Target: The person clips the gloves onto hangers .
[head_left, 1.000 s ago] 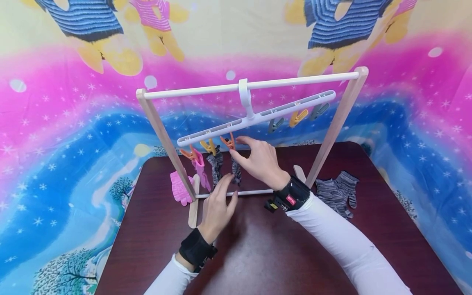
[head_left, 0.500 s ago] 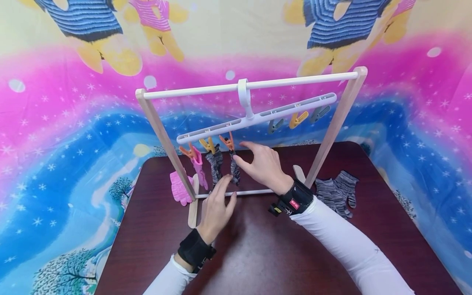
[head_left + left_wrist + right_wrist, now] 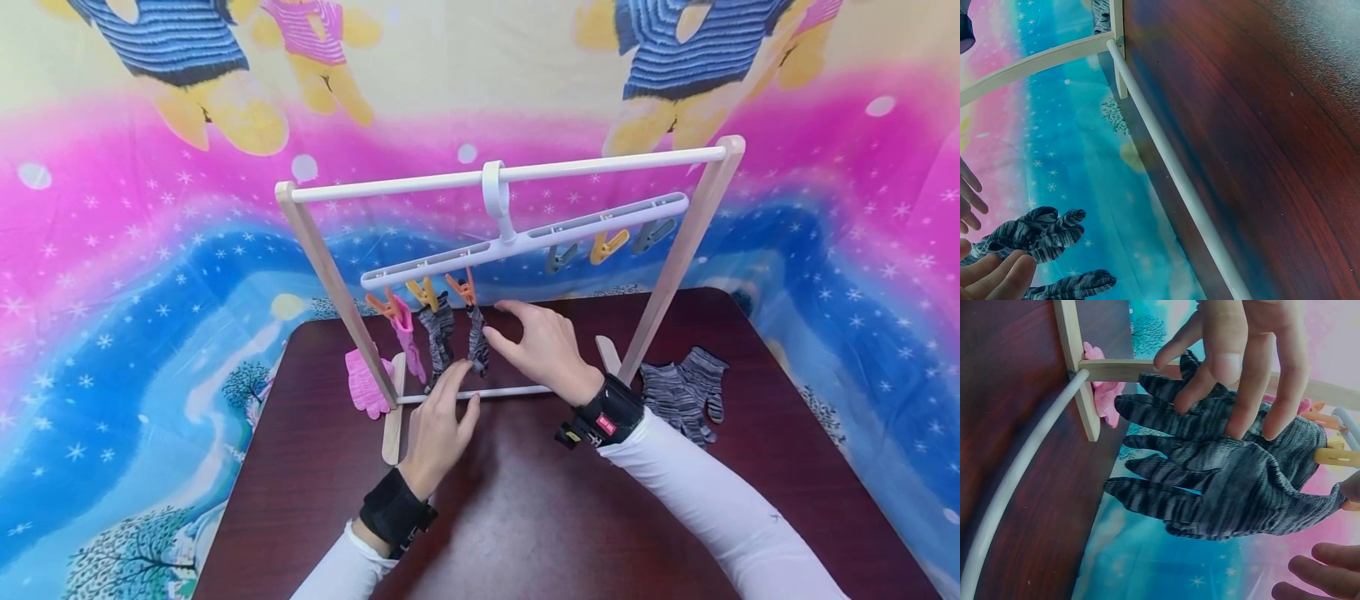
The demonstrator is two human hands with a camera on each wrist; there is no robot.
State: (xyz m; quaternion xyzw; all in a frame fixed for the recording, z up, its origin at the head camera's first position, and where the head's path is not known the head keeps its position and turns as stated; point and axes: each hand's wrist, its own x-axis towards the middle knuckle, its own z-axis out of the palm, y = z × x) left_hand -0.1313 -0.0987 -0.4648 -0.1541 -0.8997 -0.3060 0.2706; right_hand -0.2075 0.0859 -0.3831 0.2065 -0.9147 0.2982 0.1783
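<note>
A white hanger (image 3: pixel 442 265) hangs tilted, its left end lower. Two dark striped knit gloves hang from it: one glove (image 3: pixel 478 333) under an orange clothespin (image 3: pixel 462 290), another glove (image 3: pixel 439 333) under a yellow clothespin (image 3: pixel 424 295). My left hand (image 3: pixel 437 429), fingers extended, reaches the lower end of these gloves; in the right wrist view its fingers overlap the striped gloves (image 3: pixel 1229 494). Whether they touch is unclear. My right hand (image 3: pixel 551 343) is spread beside the nearer glove, thumb close to its cuff. Further left, a pink glove (image 3: pixel 406 335) hangs from an orange clothespin (image 3: pixel 386 307).
The hanger's hook sits on a white rail (image 3: pixel 600 163) between wooden posts (image 3: pixel 686 258). Grey and yellow clothespins (image 3: pixel 610 247) hang unused at the right. A pink glove (image 3: pixel 367 385) lies at the left, striped gloves (image 3: pixel 678 396) at the right. A low bar (image 3: pixel 517 391) crosses the base.
My right hand has moved down and to the right, away from the orange clothespin. The hanger has swung slightly, its right end lower. My left hand is nearly unmoved.
</note>
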